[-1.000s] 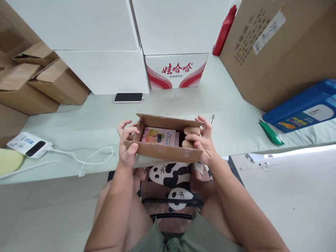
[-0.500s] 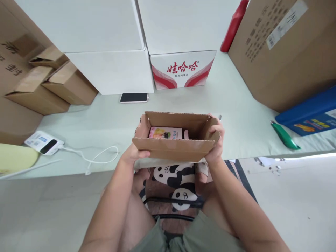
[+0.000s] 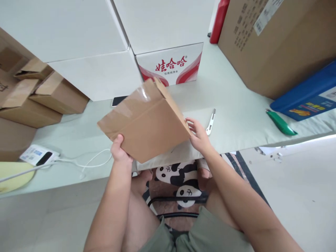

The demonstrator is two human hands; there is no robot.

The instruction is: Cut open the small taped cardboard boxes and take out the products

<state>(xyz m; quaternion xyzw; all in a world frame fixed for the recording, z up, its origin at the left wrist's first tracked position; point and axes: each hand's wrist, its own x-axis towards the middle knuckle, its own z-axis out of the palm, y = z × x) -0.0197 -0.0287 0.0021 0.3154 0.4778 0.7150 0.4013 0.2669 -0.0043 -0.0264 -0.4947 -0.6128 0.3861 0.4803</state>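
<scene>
A brown cardboard box is held tilted over the front of the table, its taped flap toward the upper left. My left hand grips the lower left edge, thumb on the near face and fingers hidden behind. At the right side, my right hand holds the box by its lower right corner, fingers bent against the side panel. The inside of the box faces away, so its contents are hidden. Just right of that hand, a white utility knife lies on the table.
Behind stand white cartons, one with red lettering. A phone lies partly behind the box. Small brown boxes and a cabled white device are left. A large carton, blue container and green curved object are right.
The box has been tipped and turned, so its open top and the printed pack inside no longer show. The right hand has shifted lower along its side, and the utility knife is now uncovered.
</scene>
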